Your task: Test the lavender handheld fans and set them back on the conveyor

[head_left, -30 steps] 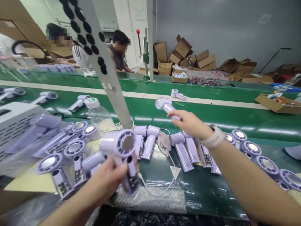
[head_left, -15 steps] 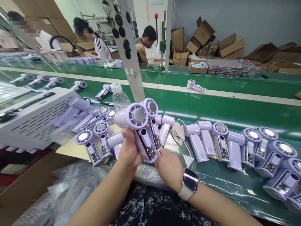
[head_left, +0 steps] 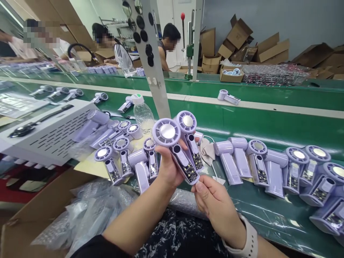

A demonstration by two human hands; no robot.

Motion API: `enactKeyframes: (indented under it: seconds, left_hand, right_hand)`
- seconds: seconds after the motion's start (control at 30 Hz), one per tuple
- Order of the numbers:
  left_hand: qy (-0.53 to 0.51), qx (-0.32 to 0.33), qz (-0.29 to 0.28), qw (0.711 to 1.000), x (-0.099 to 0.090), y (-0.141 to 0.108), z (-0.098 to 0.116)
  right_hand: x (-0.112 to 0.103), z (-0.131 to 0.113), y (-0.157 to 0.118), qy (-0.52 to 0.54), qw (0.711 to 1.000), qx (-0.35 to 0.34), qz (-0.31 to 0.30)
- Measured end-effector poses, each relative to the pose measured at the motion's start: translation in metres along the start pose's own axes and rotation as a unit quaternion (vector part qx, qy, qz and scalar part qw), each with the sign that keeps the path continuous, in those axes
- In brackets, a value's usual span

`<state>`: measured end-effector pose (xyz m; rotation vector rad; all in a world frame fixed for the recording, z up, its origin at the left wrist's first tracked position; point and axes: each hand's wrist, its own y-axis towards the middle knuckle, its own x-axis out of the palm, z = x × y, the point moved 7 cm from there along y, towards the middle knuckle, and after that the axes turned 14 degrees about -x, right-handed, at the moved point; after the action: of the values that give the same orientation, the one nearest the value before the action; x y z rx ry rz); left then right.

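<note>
My left hand (head_left: 169,166) is wrapped round two lilac handheld fans held side by side. The nearer fan (head_left: 167,132) and the farther fan (head_left: 187,122) both tilt, round silver-centred heads up. Their handles are uncovered, showing circuit boards. My right hand (head_left: 215,204) is closed, with thumb and forefinger pinched at the bottom end of the nearer fan's handle. Whatever lies between those fingertips is hidden. Behind the hands, a white cable (head_left: 214,168) runs down past a crumpled cloth (head_left: 207,150).
More fans (head_left: 258,163) stand along the right, and others (head_left: 122,157) on the left. A plastic bottle (head_left: 143,114) and a white vented box (head_left: 53,132) are behind them. A carton (head_left: 32,215) holds bubble bags. Several people work across the green belt (head_left: 268,125).
Both fans have moved right and turned to face me more. My right hand has rotated and come to the nearer handle's bottom end, fingers now pinched. The camera view has shifted slightly.
</note>
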<state>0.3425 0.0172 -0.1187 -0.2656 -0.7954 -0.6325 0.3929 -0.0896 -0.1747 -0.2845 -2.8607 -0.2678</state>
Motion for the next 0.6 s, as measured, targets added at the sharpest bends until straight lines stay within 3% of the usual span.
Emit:
enactKeyframes:
  seconds: [0.07,0.13,0.23,0.33,0.47,0.6]
  left_hand:
    - [0.018,0.028,0.003,0.999,-0.001,-0.002,0.002]
    - [0.015,0.027,0.000,1.000,-0.003,-0.003,0.003]
    - [-0.034,-0.014,0.003,0.999,-0.004,-0.005,0.003]
    - [-0.085,-0.048,0.015,0.995,-0.005,-0.007,0.003]
    - [-0.098,-0.042,0.006,0.994,-0.005,-0.009,0.006]
    - [-0.090,-0.041,0.002,0.995,-0.006,-0.010,0.009]
  right_hand:
    - [0.001,0.004,-0.003,0.014,1.000,0.014,0.002]
    - [0.003,-0.001,-0.003,-0.031,0.999,-0.007,-0.038]
    - [0.004,-0.027,0.001,-0.145,0.977,-0.122,-0.095]
    - [0.001,-0.045,0.003,-0.199,0.956,-0.203,-0.070]
    - [-0.003,-0.034,0.006,-0.201,0.970,-0.130,-0.040]
    - [-0.001,-0.021,0.007,-0.121,0.990,-0.058,-0.043]
